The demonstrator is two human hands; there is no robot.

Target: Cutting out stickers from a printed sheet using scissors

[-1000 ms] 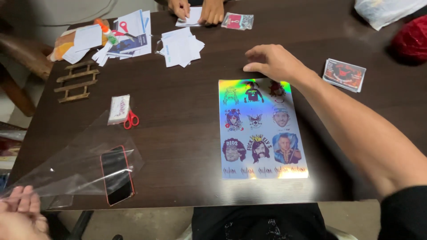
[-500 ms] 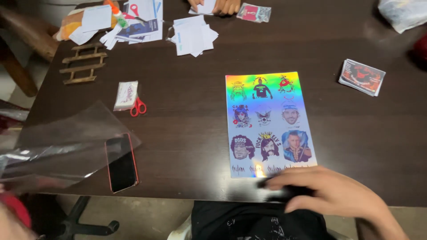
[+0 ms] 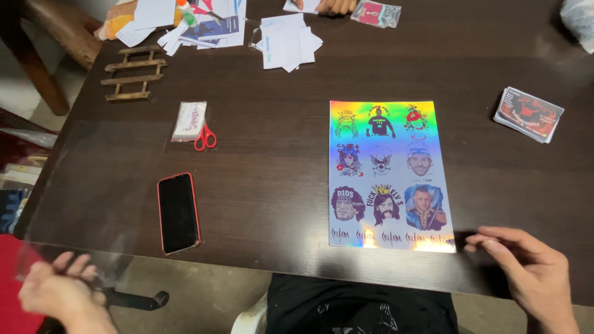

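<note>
A holographic sticker sheet (image 3: 387, 176) with several printed portraits lies flat on the dark wooden table (image 3: 272, 154). My right hand (image 3: 526, 272) rests on the table just beside the sheet's lower right corner, fingers spread and holding nothing. My left hand (image 3: 59, 294) is off the table's near left corner, blurred, its fingers curled on a clear plastic film (image 3: 74, 260) that shows only faintly.
A phone in a red case (image 3: 178, 212) lies near the front left edge. Red-handled scissors (image 3: 204, 137) and a small packet (image 3: 190, 119) lie beyond it. A wooden rack (image 3: 133, 80), loose papers (image 3: 284, 40), a card stack (image 3: 529, 113) and another person's hand (image 3: 325, 6) are farther off.
The clear film has been drawn off the phone and table toward my left hand. My right hand came from the sheet's top edge to its lower right corner.
</note>
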